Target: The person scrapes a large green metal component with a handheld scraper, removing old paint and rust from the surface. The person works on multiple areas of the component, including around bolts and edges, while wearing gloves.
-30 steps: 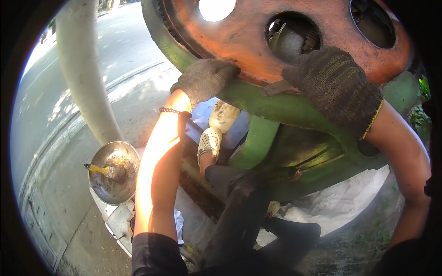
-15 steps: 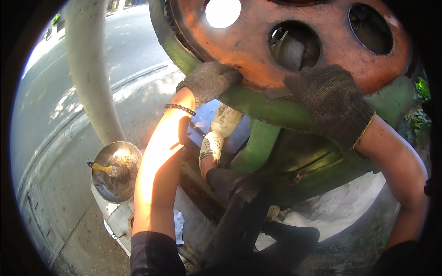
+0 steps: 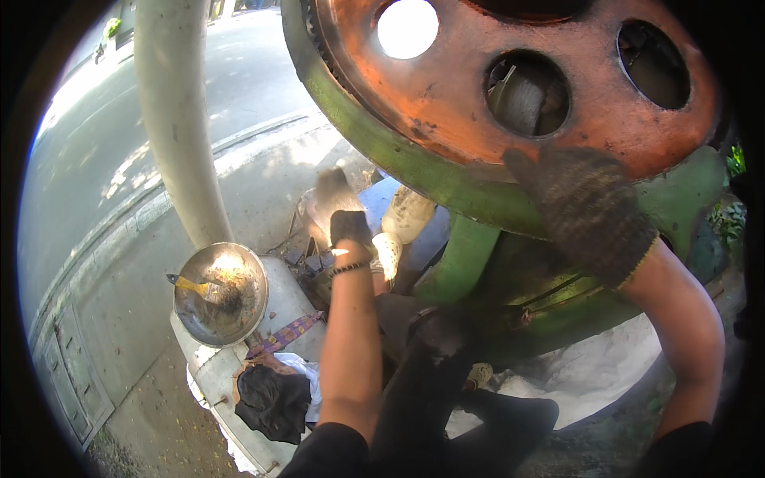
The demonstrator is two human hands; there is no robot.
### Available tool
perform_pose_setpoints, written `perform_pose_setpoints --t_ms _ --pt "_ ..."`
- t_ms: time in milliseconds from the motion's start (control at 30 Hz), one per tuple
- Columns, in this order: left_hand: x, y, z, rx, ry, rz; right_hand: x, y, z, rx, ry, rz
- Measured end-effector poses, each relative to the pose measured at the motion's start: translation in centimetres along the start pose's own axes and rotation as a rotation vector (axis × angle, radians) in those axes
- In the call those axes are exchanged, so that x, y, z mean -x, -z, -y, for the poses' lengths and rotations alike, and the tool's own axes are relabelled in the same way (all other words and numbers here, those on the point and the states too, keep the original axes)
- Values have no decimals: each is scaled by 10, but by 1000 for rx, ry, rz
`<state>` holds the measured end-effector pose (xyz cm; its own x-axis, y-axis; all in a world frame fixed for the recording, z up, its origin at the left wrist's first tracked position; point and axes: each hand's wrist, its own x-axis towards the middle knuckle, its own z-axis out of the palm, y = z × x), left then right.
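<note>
A big round wheel (image 3: 478,103) with a rusty orange face, several holes and a green rim fills the top of the view. My right hand (image 3: 586,211), in a dark knit glove, presses flat on the green rim at its lower right edge. My left hand (image 3: 339,211), also gloved and blurred, hangs off the wheel below its lower left rim, fingers spread, holding nothing. A bracelet sits on my left wrist. Behind that hand are pale plastic bottles (image 3: 402,219).
A thick pale pole (image 3: 175,119) rises at the left. A shiny metal bowl (image 3: 221,293) holding a yellow-handled tool rests on a white block, with dark cloth (image 3: 271,398) beside it. A green frame (image 3: 462,263) stands under the wheel. Road and kerb lie at the left.
My left hand has come off the wheel's green rim and dropped down and to the left. The right hand stays on the rim. The view has shifted down slightly.
</note>
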<state>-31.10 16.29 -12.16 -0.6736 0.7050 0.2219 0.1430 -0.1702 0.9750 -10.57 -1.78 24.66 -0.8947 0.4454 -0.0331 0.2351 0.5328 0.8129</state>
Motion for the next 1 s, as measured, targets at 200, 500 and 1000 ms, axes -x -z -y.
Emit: perform_pose_setpoints --t_ms 200,500,1000 --pt "141 -103 -28 1276 412 314 31 -15 12 -9 -133 274" --pt "121 -28 -113 298 -240 252 24 -17 -7 97 -49 124" --pt "118 -15 -131 144 -275 567 3 -16 3 -215 -143 231"
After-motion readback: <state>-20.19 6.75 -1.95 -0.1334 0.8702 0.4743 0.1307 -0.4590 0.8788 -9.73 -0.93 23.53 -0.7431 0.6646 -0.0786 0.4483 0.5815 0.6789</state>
